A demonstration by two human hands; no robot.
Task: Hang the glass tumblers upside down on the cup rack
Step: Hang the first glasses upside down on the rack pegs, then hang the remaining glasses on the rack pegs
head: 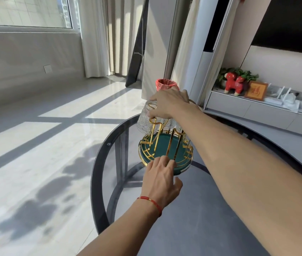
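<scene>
Right hand [170, 104] reaches across from the right side, palm down, fingers closed over the upturned base of a patterned glass tumbler [146, 117]. Tumbler is inverted, mouth downward, seated over 1 of the gold prongs of the cup rack [165, 150]; prong tip curls up against the glass just below the fingers. A 2nd tumbler [172, 124] hangs inverted just beside the 1st, partly hidden behind the hand and wrist, so its exact seating cannot be confirmed.

Left hand [162, 178] comes in from below. Fingers extended, loosely spread, tips resting on the near rim of the rack's round green tray; it grips nothing. Thumb held out to the right, clear of the rim. Red string bracelet [151, 202] on the left wrist.

Rack: gold wire uprights rising from a green base with a gold wire rail around it. It stands on a round glass table [109, 145] with a dark rim, near the far edge.

Behind the rack, a pink-wrapped object [165, 84] shows above the right hand; identity unclear. Further right, a grey shelf [248, 106] holds a red toy animal [232, 83] and a small framed picture [256, 90]. Sunlight falls in bands on the pale floor [44, 145] to the left.
</scene>
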